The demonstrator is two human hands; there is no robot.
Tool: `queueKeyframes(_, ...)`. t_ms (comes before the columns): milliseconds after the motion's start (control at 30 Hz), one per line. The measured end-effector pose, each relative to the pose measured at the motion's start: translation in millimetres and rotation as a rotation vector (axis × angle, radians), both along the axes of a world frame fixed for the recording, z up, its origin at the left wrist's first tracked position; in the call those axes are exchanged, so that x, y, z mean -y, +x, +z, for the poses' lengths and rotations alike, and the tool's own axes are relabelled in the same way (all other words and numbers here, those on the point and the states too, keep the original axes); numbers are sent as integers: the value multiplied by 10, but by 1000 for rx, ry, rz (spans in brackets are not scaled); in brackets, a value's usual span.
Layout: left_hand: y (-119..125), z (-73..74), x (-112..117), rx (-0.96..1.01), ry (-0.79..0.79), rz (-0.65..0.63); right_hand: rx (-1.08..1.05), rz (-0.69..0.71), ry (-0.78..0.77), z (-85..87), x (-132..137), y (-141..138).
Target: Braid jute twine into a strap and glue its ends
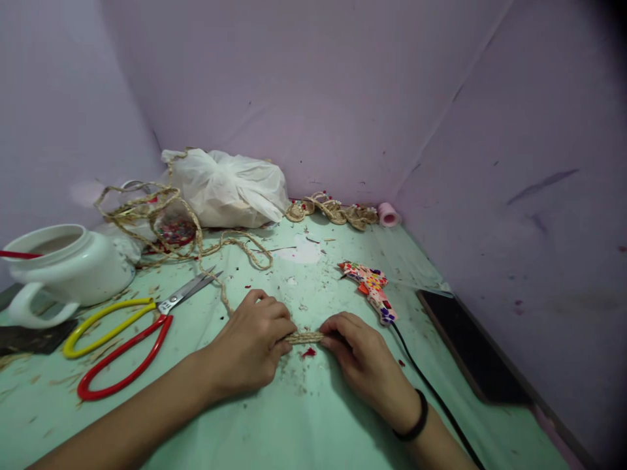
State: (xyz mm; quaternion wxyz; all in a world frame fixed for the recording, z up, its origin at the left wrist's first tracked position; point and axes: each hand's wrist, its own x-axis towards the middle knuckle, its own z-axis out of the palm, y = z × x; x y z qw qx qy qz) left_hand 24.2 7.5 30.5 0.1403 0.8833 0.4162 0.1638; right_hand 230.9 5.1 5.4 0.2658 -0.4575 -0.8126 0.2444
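Observation:
A short stretch of braided straw cord (304, 338) spans the gap between my hands, low over the table. My left hand (257, 339) is closed on its left end, fingers curled over it. The right end is pinched between the thumb and fingers of my right hand (360, 356), which has a dark band at the wrist. From behind my left hand the braid runs up and back to a loose tangle (161, 209). Scissors (164, 310) with one yellow and one red handle lie left of my left hand, blades apart. Beyond my right hand lies a colourfully patterned glue gun (369, 287).
At left stands a white pot (93, 267) with a handle. A stuffed white plastic bag (230, 186), woven straw pieces with beads (333, 210) and a pink spool (388, 215) sit by the wall. A dark phone (473, 346) lies right, past the glue gun's black cord (431, 391).

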Motion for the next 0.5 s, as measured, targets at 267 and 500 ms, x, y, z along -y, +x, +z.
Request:
queueKeyframes(267, -34, -12, 15, 96, 162, 46, -119, -80, 92, 99, -39, 162)
queueKeyframes(500, 3, 41, 95, 507, 586, 295, -446, -311, -208, 121, -61, 161)
